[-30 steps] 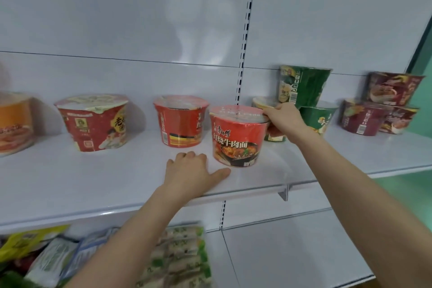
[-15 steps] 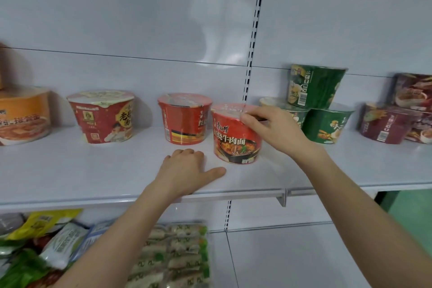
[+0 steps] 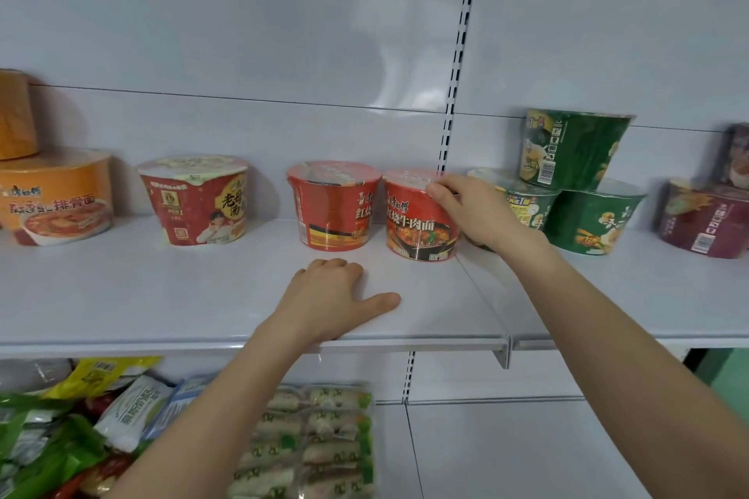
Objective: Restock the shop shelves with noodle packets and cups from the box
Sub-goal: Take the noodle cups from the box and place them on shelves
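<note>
A red noodle cup [image 3: 417, 223] stands on the white shelf [image 3: 162, 296], right beside a second red cup [image 3: 332, 207]. My right hand [image 3: 474, 211] grips its top rim from the right side, fingers curled over the lid edge. My left hand [image 3: 336, 300] rests on the shelf in front of the two cups, thumb stretched out to the right, holding nothing. The box is not in view.
Further left stand a red-and-cream cup [image 3: 194, 198] and stacked orange bowls [image 3: 52, 194]. To the right are three green cups [image 3: 575, 190], one on top, and purple bowls [image 3: 705, 219]. The lower shelf holds snack bags [image 3: 81, 417] and wrapped packs [image 3: 316, 442].
My right hand has slid the red cup back and left until it stands beside the other red cup. The left hand has stayed on the shelf.
</note>
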A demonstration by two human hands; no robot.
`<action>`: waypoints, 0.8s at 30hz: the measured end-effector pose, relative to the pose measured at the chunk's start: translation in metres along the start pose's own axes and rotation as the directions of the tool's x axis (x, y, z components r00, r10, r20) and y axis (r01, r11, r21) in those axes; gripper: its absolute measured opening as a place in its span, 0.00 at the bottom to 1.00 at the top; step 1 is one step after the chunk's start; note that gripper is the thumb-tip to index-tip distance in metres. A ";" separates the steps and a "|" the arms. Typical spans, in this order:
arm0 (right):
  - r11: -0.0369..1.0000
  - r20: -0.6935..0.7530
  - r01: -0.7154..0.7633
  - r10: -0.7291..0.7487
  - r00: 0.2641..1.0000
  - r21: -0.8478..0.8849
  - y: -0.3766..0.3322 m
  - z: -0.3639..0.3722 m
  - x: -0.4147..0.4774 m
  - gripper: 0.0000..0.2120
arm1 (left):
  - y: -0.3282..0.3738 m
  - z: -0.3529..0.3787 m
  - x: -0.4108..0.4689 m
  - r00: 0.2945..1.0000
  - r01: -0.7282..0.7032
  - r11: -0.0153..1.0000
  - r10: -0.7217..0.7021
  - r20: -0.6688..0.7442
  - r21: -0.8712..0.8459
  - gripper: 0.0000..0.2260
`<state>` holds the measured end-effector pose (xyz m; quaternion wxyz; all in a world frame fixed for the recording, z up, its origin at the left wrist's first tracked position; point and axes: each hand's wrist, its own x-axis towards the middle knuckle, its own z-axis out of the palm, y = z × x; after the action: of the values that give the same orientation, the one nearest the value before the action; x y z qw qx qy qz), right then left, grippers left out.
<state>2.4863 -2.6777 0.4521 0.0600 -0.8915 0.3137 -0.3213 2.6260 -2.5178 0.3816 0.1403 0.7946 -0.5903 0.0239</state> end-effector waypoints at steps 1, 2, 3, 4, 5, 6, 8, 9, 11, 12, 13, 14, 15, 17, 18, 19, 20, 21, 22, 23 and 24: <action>1.000 0.005 -0.003 0.003 1.000 -0.016 0.001 0.002 0.003 0.19 | 0.000 0.000 0.000 1.000 0.002 1.000 -0.002 -0.002 0.003 0.32; 1.000 0.007 -0.005 0.005 1.000 -0.030 0.002 0.003 0.006 0.19 | 0.000 0.000 0.000 1.000 0.004 1.000 -0.004 -0.003 0.004 0.32; 0.999 0.009 -0.009 0.010 1.000 -0.037 0.004 0.005 0.009 0.19 | 0.001 0.000 0.000 1.000 0.006 1.000 -0.006 -0.004 0.003 0.32; 0.999 0.011 -0.016 0.016 1.000 -0.037 0.005 0.007 0.011 0.19 | 0.001 -0.001 0.000 1.000 0.006 1.000 -0.006 -0.004 0.001 0.32; 0.999 0.016 -0.021 0.022 1.000 -0.032 0.006 0.008 0.013 0.19 | 0.001 -0.001 -0.001 1.000 0.006 1.000 -0.006 -0.005 0.000 0.32; 0.999 0.023 -0.026 0.027 0.999 -0.024 0.007 0.009 0.015 0.19 | 0.002 -0.002 -0.001 1.000 0.006 1.000 -0.006 -0.005 0.000 0.32; 0.999 0.032 -0.031 0.032 0.999 -0.018 0.007 0.010 0.019 0.20 | 0.002 -0.002 -0.001 1.000 0.011 1.000 -0.011 -0.004 -0.003 0.32; 0.999 0.031 -0.028 0.029 0.999 -0.019 0.008 0.011 0.020 0.20 | 0.002 -0.002 -0.001 1.000 0.012 1.000 -0.012 -0.006 -0.002 0.32; 1.000 0.028 -0.022 0.023 0.999 -0.017 0.008 0.012 0.022 0.20 | 0.002 -0.002 -0.002 1.000 0.008 1.000 -0.008 -0.015 0.001 0.32; 1.000 0.025 -0.020 0.020 0.999 -0.018 0.008 0.013 0.022 0.20 | 0.002 -0.002 -0.001 1.000 0.006 1.000 -0.006 -0.020 0.001 0.32; 1.000 0.019 -0.015 0.015 1.000 -0.023 0.008 0.014 0.022 0.20 | 0.002 -0.002 -0.001 1.000 0.006 1.000 -0.006 -0.024 -0.001 0.32; 1.000 0.012 -0.007 0.008 1.000 -0.030 0.008 0.014 0.023 0.20 | 0.002 -0.002 -0.001 1.000 0.007 1.000 -0.007 -0.026 -0.006 0.32; 0.999 0.006 -0.001 0.001 1.000 -0.038 0.008 0.014 0.023 0.20 | 0.002 -0.002 -0.002 1.000 0.007 1.000 -0.008 -0.028 -0.013 0.32; 0.999 -0.010 0.013 -0.013 1.000 -0.053 0.009 0.015 0.024 0.20 | 0.003 -0.003 -0.002 1.000 0.014 1.000 -0.014 -0.027 -0.023 0.32; 0.998 -0.018 0.019 -0.020 1.000 -0.057 0.009 0.016 0.023 0.20 | 0.003 -0.003 -0.003 0.999 0.020 0.999 -0.020 -0.025 -0.027 0.32; 0.998 -0.025 0.022 -0.024 0.999 -0.056 0.009 0.016 0.023 0.21 | 0.004 -0.003 -0.004 0.999 0.024 0.999 -0.024 -0.026 -0.033 0.32; 0.998 -0.029 0.025 -0.027 0.999 -0.053 0.009 0.016 0.022 0.21 | 0.004 -0.004 -0.005 0.999 0.028 0.999 -0.029 -0.026 -0.039 0.32; 0.998 -0.028 0.028 -0.029 0.999 -0.055 0.009 0.016 0.022 0.21 | 0.004 -0.004 -0.005 0.999 0.029 0.999 -0.030 -0.027 -0.042 0.32; 0.997 -0.028 0.033 -0.035 0.999 -0.070 0.009 0.016 0.022 0.21 | 0.004 -0.004 -0.005 0.999 0.028 0.999 -0.030 -0.025 -0.046 0.33; 0.994 -0.033 0.042 -0.045 0.998 -0.098 0.008 0.014 0.021 0.21 | 0.004 -0.004 -0.005 0.999 0.026 0.999 -0.027 -0.022 -0.046 0.34; 0.991 -0.050 0.056 -0.062 0.997 -0.121 0.007 0.012 0.020 0.21 | 0.004 -0.004 -0.005 1.000 0.025 0.999 -0.025 -0.017 -0.040 0.34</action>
<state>2.5015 -2.6964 0.4511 -0.0114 -0.8934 0.3074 -0.3273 2.6218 -2.5133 0.3854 0.1615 0.7987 -0.5793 0.0175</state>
